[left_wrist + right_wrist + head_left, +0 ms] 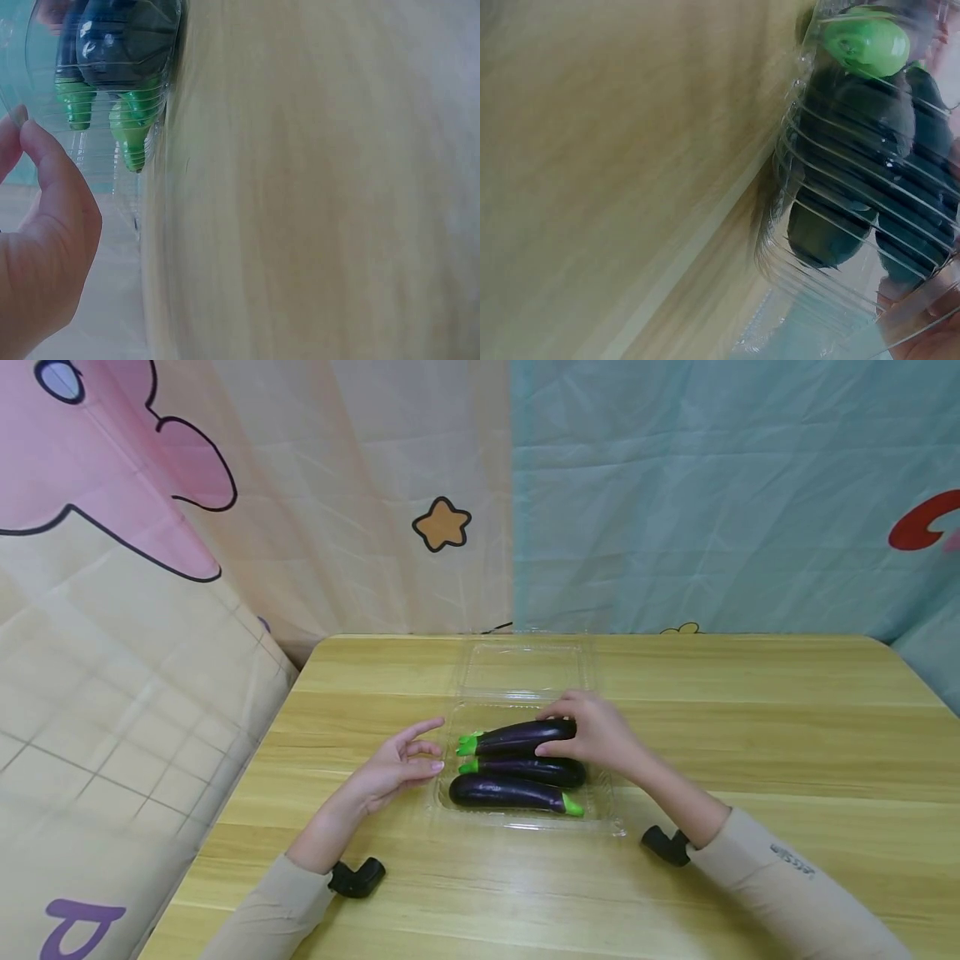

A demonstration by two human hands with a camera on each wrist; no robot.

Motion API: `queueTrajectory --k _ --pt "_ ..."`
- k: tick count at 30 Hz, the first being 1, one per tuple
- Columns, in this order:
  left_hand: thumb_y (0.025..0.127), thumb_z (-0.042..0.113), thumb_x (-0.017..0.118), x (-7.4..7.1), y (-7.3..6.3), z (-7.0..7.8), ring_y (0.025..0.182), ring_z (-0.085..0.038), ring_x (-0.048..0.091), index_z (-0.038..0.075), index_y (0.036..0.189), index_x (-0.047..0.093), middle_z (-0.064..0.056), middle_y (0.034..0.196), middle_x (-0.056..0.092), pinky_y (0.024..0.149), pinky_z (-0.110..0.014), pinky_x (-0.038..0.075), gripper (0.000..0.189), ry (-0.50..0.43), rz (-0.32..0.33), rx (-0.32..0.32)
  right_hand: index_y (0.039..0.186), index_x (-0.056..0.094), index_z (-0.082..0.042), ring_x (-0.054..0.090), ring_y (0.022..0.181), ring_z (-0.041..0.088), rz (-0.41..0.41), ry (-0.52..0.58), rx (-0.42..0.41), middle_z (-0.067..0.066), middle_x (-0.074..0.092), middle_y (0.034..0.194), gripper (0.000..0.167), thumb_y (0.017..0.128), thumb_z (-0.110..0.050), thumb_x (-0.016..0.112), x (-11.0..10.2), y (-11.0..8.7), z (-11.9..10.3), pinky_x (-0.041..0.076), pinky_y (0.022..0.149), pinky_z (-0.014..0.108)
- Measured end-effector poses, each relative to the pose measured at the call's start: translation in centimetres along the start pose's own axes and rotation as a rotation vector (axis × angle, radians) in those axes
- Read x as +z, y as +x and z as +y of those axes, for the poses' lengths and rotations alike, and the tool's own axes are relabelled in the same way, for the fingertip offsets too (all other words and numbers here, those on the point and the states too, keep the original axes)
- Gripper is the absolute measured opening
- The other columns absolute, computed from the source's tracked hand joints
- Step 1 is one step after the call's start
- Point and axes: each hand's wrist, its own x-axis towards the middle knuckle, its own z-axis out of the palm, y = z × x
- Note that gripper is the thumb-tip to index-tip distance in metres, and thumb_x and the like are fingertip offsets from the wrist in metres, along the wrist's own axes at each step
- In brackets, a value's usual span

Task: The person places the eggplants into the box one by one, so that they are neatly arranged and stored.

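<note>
Several dark purple eggplants with green stems lie in a clear plastic clamshell box (517,823). My right hand (596,731) reaches in from the right and grips the rear eggplant (510,739) near its rounded end, thumb in front and fingers behind. A second green stem peeks out behind that one. In front of it lie the middle eggplant (525,768) and the front eggplant (502,792), whose stem points right. Beside the box's left wall, my left hand (393,768) has its index finger extended and the thumb at the rim. In the left wrist view, green stems (129,135) show through the plastic.
The box's transparent lid (525,668) lies folded back toward the table's rear edge. Under everything is a wood-grain table (750,735). A printed curtain (675,485) hangs behind it. Black curved pieces (358,878) sit at both wrists.
</note>
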Motion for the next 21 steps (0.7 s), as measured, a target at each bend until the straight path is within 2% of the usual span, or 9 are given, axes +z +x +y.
queueTrajectory --k 6,13,21 --pt "0.084 -0.008 0.059 -0.01 0.01 0.03 0.076 -0.008 0.059 0.003 0.146 0.023 -0.006 0.101 0.053 0.071 -0.020 0.052 0.072 0.004 0.001 0.002 0.101 0.071 -0.012 0.056 0.082 0.020 0.021 -0.029 -0.032 0.002 0.062 0.091 0.043 0.066 -0.034 0.083 0.41 -0.04 -0.08 0.047 0.068 0.035" --pt "0.084 -0.008 0.059 -0.06 0.05 -0.02 0.076 -0.008 0.059 0.003 0.146 0.023 -0.005 0.101 0.053 0.072 -0.020 0.052 0.073 0.000 -0.001 -0.003 0.099 0.072 -0.011 0.054 0.076 0.016 0.047 -0.011 -0.081 0.000 0.061 0.085 0.044 0.063 -0.032 0.085 0.74 0.00 0.07 0.044 0.063 0.032" --pt "0.084 -0.008 0.058 -0.09 0.10 -0.04 0.075 -0.007 0.059 0.004 0.146 0.023 -0.006 0.101 0.053 0.071 -0.020 0.052 0.072 -0.010 -0.006 0.004 0.099 0.071 -0.010 0.056 0.079 0.017 0.042 0.025 -0.076 0.001 0.061 0.089 0.043 0.064 -0.030 0.085 0.78 -0.12 -0.06 0.046 0.065 0.032"
